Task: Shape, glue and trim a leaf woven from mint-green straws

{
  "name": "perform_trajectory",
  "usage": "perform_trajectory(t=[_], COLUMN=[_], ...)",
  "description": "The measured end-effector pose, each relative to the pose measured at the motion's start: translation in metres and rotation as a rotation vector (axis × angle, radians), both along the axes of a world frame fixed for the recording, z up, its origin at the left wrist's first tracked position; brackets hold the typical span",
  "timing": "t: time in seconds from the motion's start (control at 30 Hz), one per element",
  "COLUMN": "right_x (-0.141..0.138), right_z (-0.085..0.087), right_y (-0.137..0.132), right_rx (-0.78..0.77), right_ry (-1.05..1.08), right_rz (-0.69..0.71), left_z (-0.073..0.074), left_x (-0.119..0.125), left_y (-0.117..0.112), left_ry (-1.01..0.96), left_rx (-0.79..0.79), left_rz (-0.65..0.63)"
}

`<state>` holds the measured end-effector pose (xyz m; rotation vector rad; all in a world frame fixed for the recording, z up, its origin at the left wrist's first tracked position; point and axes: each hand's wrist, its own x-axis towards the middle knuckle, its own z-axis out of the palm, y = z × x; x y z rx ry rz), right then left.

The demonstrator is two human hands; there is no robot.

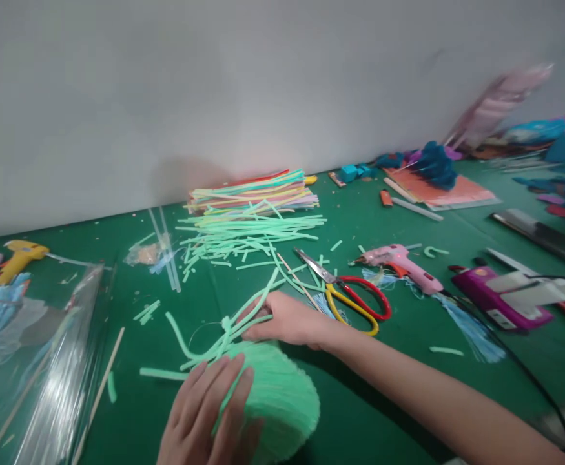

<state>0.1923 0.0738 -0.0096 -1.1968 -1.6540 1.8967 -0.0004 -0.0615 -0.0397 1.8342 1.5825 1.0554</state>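
Observation:
A rounded, ribbed mint-green pipe-cleaner piece (287, 400) is low in the middle of the head view, with long green stems and a small knot at its upper left. My left hand (209, 413) curves its fingers over the near left side of this piece; the thumb is not visible. Just beyond it, my right hand (282, 320) is closed around green pipe-cleaner stems (257, 300) that stick out past the fingers. Scissors (354, 294) with one red and one yellow handle lie half open to the right of that hand.
Behind the hands lie loose green pipe cleaners (257, 229) and a multicoloured bundle (263, 194) by the wall. A pink glue gun (403, 261) and a purple device (500, 300) with a black cable are at right. A yellow glue gun (15, 258) and clear plastic film (64, 374) lie left.

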Motion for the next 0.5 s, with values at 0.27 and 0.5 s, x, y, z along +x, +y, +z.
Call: perform_trajectory(t=[0.27,0.5], right_x=[0.027,0.037], right_z=[-0.010,-0.022], right_y=[-0.019,-0.039], right_rx=[0.135,0.657], right_ry=[-0.267,-0.453], right_rz=[-0.112,-0.115], left_z=[-0.023,-0.018], left_x=[0.002,0.012], left_y=[0.034,0.032], left_ry=[0.763,0.754], left_rx=[0.417,0.445], left_rz=[-0.326,-0.377])
